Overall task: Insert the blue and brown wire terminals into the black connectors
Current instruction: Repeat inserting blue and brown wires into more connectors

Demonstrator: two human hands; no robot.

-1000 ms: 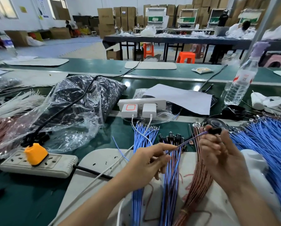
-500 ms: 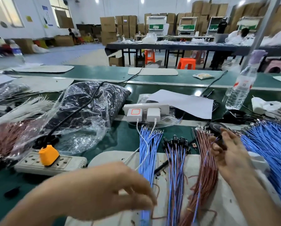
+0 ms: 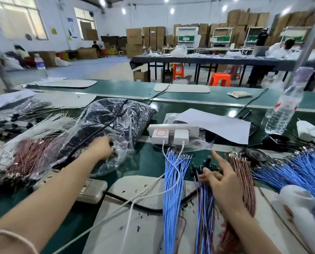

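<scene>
My left hand reaches into the opening of a clear plastic bag of black connectors; its fingertips are hidden by the plastic. My right hand lies on the bundle of assembled blue and brown wires. Its index finger points up, while thumb and other fingers pinch at the black connectors at the bundle's top. A bundle of loose blue wires lies left of it, and a bundle of brown wires lies to the right.
A power strip sits under my left forearm. A white socket block with two chargers stands behind the wires. More blue wires lie far right, bagged brown wires far left. Water bottle and paper sheet stand behind.
My left hand went from the wires to the connector bag on the left. My right hand carried the connector with its wire down onto the assembled bundle. My view rose.
</scene>
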